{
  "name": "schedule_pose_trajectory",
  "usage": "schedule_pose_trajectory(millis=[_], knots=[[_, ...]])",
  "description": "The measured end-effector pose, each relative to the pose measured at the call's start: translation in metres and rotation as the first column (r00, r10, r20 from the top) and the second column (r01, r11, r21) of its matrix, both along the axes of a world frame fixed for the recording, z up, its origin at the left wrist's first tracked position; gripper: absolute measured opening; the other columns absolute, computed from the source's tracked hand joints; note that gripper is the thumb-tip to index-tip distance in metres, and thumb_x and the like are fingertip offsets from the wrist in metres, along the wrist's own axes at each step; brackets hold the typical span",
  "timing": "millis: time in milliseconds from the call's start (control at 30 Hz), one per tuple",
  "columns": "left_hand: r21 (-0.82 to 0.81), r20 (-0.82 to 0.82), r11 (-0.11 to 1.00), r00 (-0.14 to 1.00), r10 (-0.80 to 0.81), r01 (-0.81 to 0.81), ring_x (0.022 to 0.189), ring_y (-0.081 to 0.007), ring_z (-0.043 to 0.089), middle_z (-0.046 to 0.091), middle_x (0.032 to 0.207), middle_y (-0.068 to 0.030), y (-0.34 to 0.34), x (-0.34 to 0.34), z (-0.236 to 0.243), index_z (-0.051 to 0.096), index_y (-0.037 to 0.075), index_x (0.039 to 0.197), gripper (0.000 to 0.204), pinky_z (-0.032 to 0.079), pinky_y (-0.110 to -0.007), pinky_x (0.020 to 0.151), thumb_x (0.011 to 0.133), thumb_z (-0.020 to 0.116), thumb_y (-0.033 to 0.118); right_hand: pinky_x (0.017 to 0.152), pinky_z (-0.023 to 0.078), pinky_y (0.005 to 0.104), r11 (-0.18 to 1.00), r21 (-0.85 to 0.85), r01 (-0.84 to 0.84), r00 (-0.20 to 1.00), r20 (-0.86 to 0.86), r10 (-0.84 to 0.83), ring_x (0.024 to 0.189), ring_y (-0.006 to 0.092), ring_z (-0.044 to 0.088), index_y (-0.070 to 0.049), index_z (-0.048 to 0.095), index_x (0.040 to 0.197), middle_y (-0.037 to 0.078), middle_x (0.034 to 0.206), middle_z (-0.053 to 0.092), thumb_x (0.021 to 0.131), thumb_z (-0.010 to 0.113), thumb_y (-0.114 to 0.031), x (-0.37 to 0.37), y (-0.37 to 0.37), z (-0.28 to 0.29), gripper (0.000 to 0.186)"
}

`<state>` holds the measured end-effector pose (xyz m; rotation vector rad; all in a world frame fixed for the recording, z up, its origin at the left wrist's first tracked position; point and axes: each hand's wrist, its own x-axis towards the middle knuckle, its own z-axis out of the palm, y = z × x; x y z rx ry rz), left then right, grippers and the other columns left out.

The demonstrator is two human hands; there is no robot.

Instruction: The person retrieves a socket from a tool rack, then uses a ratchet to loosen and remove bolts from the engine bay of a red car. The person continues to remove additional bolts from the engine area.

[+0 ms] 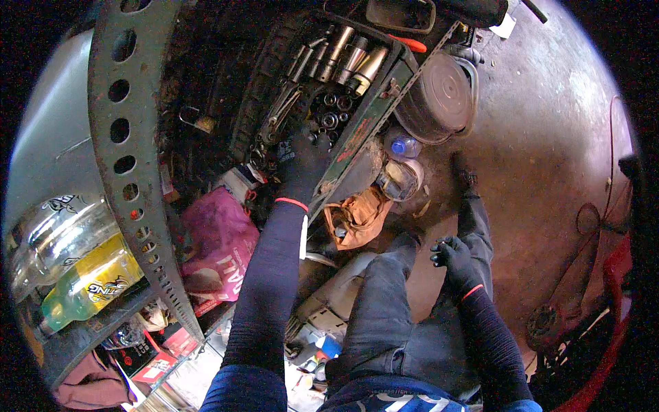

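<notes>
My left hand point(302, 154), in a dark glove, reaches into a tool tray point(376, 113). Its fingers blur into the dark there, so I cannot tell what they grip, if anything. Just beyond it are several round sockets point(329, 121). Long shiny cylindrical sockets point(338, 55) lie in a row at the tray's far end, with spanners point(281, 108) on the left side. Over my thigh hangs my right hand point(453, 259), also gloved, away from the tray. Its fingers are curled in, with a small glint at the tips that I cannot make out.
A perforated metal upright point(122, 89) stands left, near plastic bottles point(89, 281) on a shelf. A pink bag point(218, 237) lies beside my left forearm. Right of the tray are a round lidded tub point(439, 96), a blue-capped bottle point(403, 145) and an orange bag point(360, 218).
</notes>
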<state>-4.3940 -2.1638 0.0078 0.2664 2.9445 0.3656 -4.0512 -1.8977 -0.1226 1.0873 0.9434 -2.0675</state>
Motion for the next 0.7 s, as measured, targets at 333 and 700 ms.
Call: schedule_pose_trajectory(millis=[333,700], knots=[[0.227,0.069,0.936,0.963,0.261,-0.270,0.090,-0.0220,0.063,0.068,0.099,-0.0115,-0.023,-0.003,0.042,0.065,0.004,0.115,0.027,0.049,-0.035,0.080,0.091,0.067,0.016,0.065,0.049,0.0275,0.927,0.257,-0.274,0.960,0.020,0.279,0.072,0.0111,0.056,-0.005,0.068,0.097,-0.001,0.082,0.063,0.092,0.070,-0.018,-0.010,-0.001,0.006,0.015],[0.592,-0.051,0.789,0.984,-0.169,0.166,0.107,-0.0361,0.063,0.067,0.113,-0.0207,0.011,-0.021,0.004,0.059,0.002,0.127,0.047,0.048,-0.045,0.095,0.090,0.068,0.029,0.064,0.053,0.0319,0.998,0.059,0.036,0.999,0.009,-0.036,0.070,0.0171,0.061,-0.001,0.066,0.105,0.005,0.085,0.066,0.091,0.069,-0.012,0.048,-0.064,-0.004,0.018]])
